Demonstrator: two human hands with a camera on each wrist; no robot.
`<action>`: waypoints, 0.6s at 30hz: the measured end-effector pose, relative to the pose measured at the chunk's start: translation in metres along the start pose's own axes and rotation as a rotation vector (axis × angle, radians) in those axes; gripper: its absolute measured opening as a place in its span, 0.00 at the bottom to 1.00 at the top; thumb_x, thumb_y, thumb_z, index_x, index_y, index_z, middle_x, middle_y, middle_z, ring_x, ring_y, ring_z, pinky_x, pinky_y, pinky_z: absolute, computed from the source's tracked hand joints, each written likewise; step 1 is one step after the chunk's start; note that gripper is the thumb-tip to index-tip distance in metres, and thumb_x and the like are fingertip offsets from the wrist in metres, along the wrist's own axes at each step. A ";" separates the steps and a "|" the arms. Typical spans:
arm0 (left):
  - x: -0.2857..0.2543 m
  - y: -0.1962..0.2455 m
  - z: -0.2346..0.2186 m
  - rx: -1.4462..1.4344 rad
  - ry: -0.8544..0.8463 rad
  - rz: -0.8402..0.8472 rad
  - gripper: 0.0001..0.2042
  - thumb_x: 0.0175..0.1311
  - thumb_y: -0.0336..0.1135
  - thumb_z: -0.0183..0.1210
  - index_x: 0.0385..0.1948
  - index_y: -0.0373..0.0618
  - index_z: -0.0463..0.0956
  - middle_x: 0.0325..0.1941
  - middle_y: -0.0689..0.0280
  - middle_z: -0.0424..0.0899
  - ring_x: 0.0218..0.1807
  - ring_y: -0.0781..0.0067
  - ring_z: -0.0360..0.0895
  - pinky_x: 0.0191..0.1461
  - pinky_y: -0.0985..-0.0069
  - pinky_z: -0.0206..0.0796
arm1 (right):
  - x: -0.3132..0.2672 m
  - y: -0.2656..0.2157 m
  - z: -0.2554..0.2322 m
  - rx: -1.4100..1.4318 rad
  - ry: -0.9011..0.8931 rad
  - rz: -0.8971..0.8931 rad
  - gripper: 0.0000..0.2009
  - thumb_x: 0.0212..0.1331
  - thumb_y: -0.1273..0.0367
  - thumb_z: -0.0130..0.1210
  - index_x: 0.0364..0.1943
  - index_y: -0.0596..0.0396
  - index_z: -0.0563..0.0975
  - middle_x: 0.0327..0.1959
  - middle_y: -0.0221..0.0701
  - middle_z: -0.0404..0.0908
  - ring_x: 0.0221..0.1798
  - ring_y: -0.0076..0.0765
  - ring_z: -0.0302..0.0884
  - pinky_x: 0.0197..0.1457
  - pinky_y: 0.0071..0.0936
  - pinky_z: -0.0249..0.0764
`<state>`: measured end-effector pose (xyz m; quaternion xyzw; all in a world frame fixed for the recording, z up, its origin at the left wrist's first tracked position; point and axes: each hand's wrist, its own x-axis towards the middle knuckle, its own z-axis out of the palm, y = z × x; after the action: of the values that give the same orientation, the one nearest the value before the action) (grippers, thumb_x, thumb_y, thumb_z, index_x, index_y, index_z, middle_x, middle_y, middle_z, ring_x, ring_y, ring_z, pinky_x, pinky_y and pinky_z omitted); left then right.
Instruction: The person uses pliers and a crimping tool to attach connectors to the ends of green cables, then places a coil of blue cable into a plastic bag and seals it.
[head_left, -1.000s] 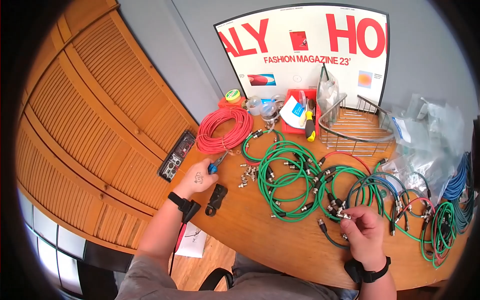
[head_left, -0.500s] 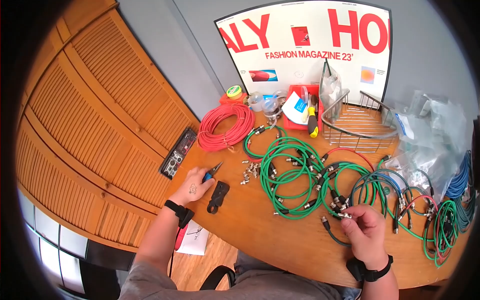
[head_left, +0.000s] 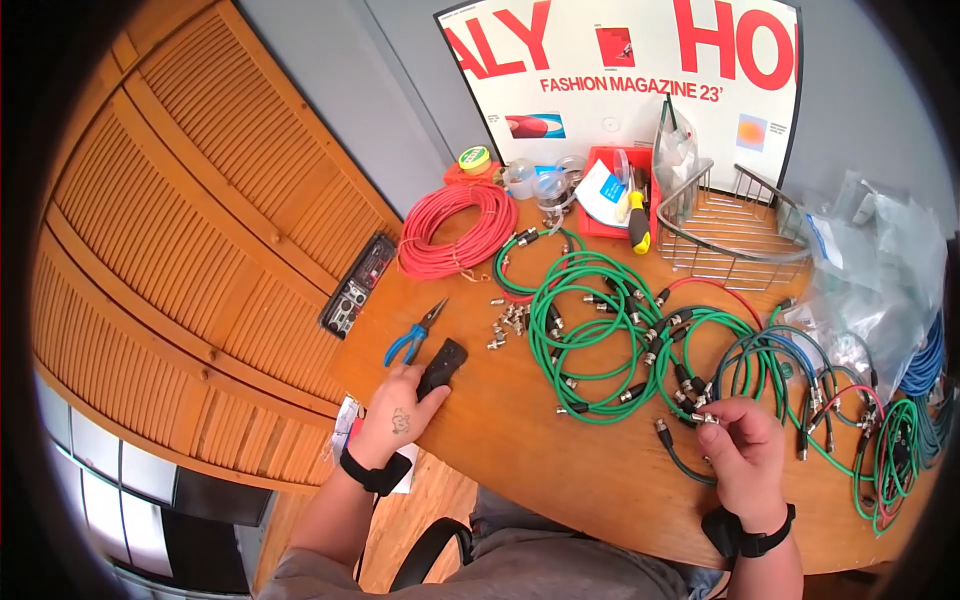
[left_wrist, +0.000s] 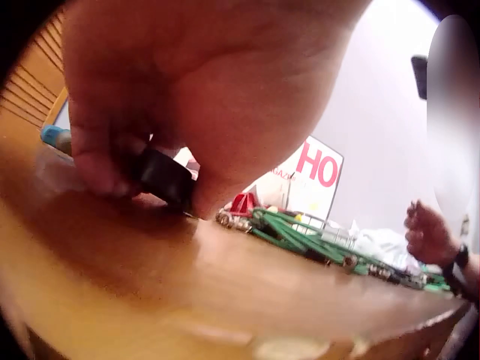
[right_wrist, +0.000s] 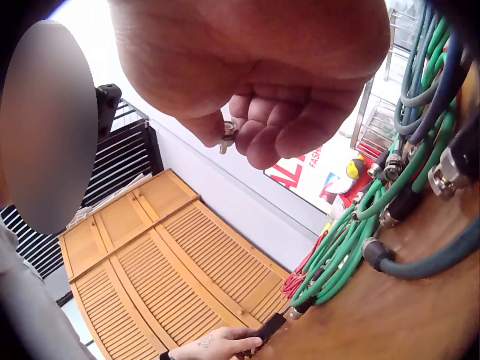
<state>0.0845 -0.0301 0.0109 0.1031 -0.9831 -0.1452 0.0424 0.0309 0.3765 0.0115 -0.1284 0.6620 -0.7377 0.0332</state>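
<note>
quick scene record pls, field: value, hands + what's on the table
left hand: left hand grips the black stripper tool on the wooden table
right hand: right hand pinches a small metal connector
beside left hand: blue-handled pliers, lying free
loose parts: pile of metal connectors
cables: green cable coils; red cable coil
back of table: wire basket, red tray, poster

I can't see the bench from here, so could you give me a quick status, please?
Left hand grips black stripper tool. Right hand pinches small metal connector. Blue-handled pliers lie beside left hand.
</note>
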 end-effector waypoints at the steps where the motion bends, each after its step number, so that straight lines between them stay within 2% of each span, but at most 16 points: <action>1: 0.002 0.002 -0.002 -0.102 -0.068 -0.032 0.22 0.61 0.43 0.62 0.48 0.32 0.75 0.44 0.48 0.79 0.42 0.54 0.79 0.45 0.64 0.71 | 0.000 0.001 -0.002 0.016 -0.017 0.019 0.06 0.59 0.79 0.59 0.40 0.62 0.77 0.31 0.25 0.77 0.30 0.15 0.72 0.33 0.15 0.68; 2: 0.003 0.004 -0.002 -0.100 -0.071 -0.024 0.22 0.61 0.43 0.62 0.48 0.32 0.75 0.44 0.48 0.79 0.42 0.54 0.79 0.45 0.64 0.71 | 0.001 0.001 -0.004 0.033 -0.033 0.039 0.06 0.60 0.79 0.59 0.41 0.62 0.77 0.29 0.24 0.77 0.29 0.15 0.71 0.32 0.15 0.67; 4: 0.007 0.015 0.006 -0.922 -0.350 -0.196 0.23 0.65 0.44 0.59 0.56 0.38 0.70 0.46 0.54 0.80 0.39 0.61 0.79 0.42 0.66 0.71 | 0.001 -0.001 0.001 0.071 -0.019 0.044 0.06 0.61 0.78 0.58 0.41 0.62 0.77 0.29 0.24 0.77 0.28 0.14 0.70 0.30 0.15 0.66; 5: 0.009 0.031 0.008 -0.927 -0.362 -0.182 0.23 0.65 0.44 0.59 0.56 0.38 0.70 0.46 0.54 0.80 0.39 0.61 0.79 0.42 0.66 0.71 | 0.001 -0.002 0.003 0.105 -0.010 0.050 0.06 0.61 0.78 0.58 0.42 0.62 0.77 0.28 0.23 0.77 0.27 0.14 0.69 0.29 0.14 0.65; 7: 0.011 0.075 0.012 -1.613 -0.723 -0.192 0.23 0.71 0.47 0.50 0.61 0.45 0.65 0.41 0.63 0.78 0.34 0.67 0.74 0.38 0.70 0.67 | 0.001 -0.001 0.003 0.108 -0.005 0.038 0.07 0.62 0.78 0.58 0.42 0.61 0.77 0.29 0.24 0.78 0.28 0.14 0.70 0.30 0.14 0.65; 8: 0.015 0.096 0.021 -1.621 -0.755 -0.169 0.23 0.71 0.47 0.50 0.61 0.45 0.65 0.41 0.63 0.78 0.34 0.67 0.74 0.38 0.70 0.67 | 0.001 -0.001 0.002 0.121 -0.017 0.025 0.07 0.62 0.78 0.58 0.42 0.61 0.77 0.29 0.25 0.78 0.28 0.14 0.70 0.30 0.14 0.66; 10: 0.026 0.138 0.038 -2.028 -1.169 -0.111 0.23 0.74 0.51 0.42 0.61 0.46 0.66 0.34 0.67 0.71 0.30 0.72 0.67 0.35 0.74 0.60 | 0.001 -0.001 0.000 0.121 0.003 0.006 0.08 0.62 0.77 0.59 0.44 0.61 0.77 0.33 0.26 0.80 0.31 0.15 0.74 0.33 0.16 0.70; 11: 0.032 0.158 0.043 -2.022 -1.212 -0.093 0.23 0.74 0.51 0.42 0.61 0.46 0.66 0.34 0.67 0.71 0.30 0.72 0.67 0.35 0.74 0.60 | 0.002 0.000 -0.002 0.118 0.020 -0.010 0.08 0.62 0.77 0.59 0.45 0.61 0.77 0.34 0.25 0.80 0.32 0.16 0.75 0.35 0.16 0.71; 13: 0.045 0.195 0.052 -2.117 -1.440 -0.024 0.23 0.73 0.55 0.44 0.57 0.46 0.66 0.33 0.67 0.70 0.30 0.71 0.64 0.34 0.77 0.57 | 0.002 0.001 -0.005 0.089 0.074 -0.028 0.09 0.62 0.76 0.59 0.45 0.61 0.78 0.34 0.26 0.81 0.33 0.16 0.76 0.35 0.16 0.72; 15: 0.053 0.214 0.066 -2.097 -1.527 0.031 0.26 0.72 0.57 0.46 0.57 0.44 0.66 0.34 0.66 0.71 0.31 0.71 0.65 0.34 0.77 0.58 | 0.004 0.000 -0.010 0.073 0.124 -0.048 0.09 0.61 0.76 0.60 0.45 0.61 0.78 0.35 0.26 0.81 0.33 0.16 0.76 0.36 0.17 0.72; 17: 0.053 0.223 0.075 -2.108 -1.491 0.068 0.28 0.71 0.57 0.47 0.59 0.41 0.65 0.34 0.65 0.72 0.31 0.72 0.65 0.35 0.76 0.59 | 0.006 0.000 -0.016 0.012 0.151 -0.135 0.09 0.60 0.75 0.61 0.44 0.60 0.79 0.34 0.26 0.81 0.33 0.15 0.76 0.35 0.16 0.71; 18: 0.049 0.222 0.079 -2.109 -1.464 -0.012 0.30 0.70 0.57 0.49 0.60 0.39 0.64 0.34 0.64 0.73 0.30 0.73 0.67 0.34 0.76 0.60 | 0.006 -0.002 -0.020 -0.063 0.166 -0.134 0.09 0.60 0.74 0.62 0.43 0.60 0.79 0.32 0.26 0.81 0.32 0.14 0.76 0.34 0.16 0.71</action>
<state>-0.0140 0.1889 0.0029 -0.0793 -0.1866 -0.8723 -0.4450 0.0210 0.3946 0.0129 -0.1117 0.6751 -0.7253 -0.0754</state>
